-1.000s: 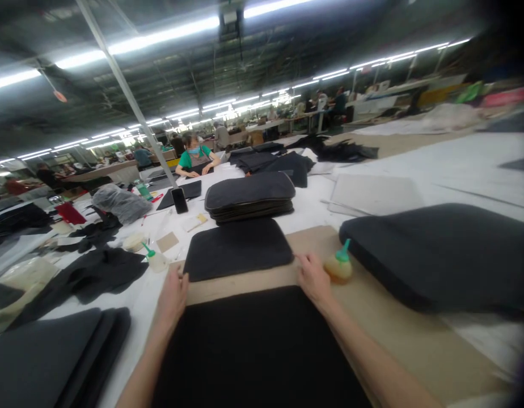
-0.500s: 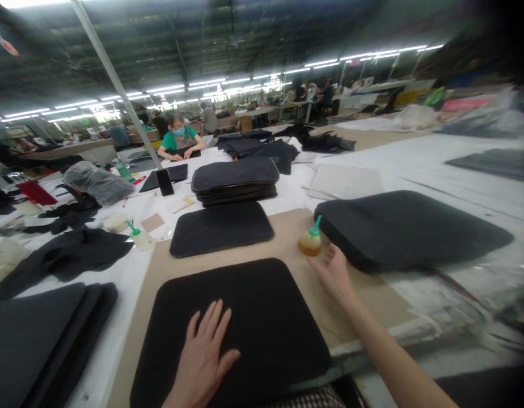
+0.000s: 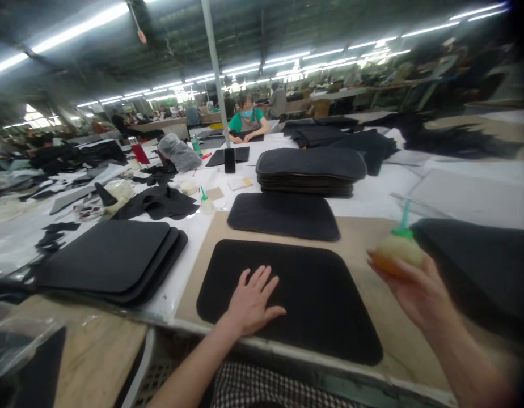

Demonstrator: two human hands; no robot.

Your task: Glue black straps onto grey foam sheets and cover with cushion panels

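Observation:
My left hand (image 3: 256,300) lies flat with spread fingers on a large black panel (image 3: 317,300) with rounded corners, at the table's front edge. Off to the right, my right hand (image 3: 419,283) is wrapped round a squeeze bottle (image 3: 398,249) with a green nozzle and amber liquid low inside. The bottle is held up, nozzle upward, and is slightly blurred. Just beyond the large panel rests a smaller black panel (image 3: 283,215). Both panels lie on a brown board (image 3: 364,232).
A stack of dark panels (image 3: 311,170) stands farther back. Black sheets are piled at left (image 3: 104,255) and right (image 3: 478,266). A second green-nozzled bottle (image 3: 206,201), a phone (image 3: 229,161) and a pole (image 3: 217,68) stand mid-table. A co-worker (image 3: 247,122) sits across.
My right hand has taken hold of the squeeze bottle and lifted it off the board. My left hand stays flat on the large panel. The view has swung to the left.

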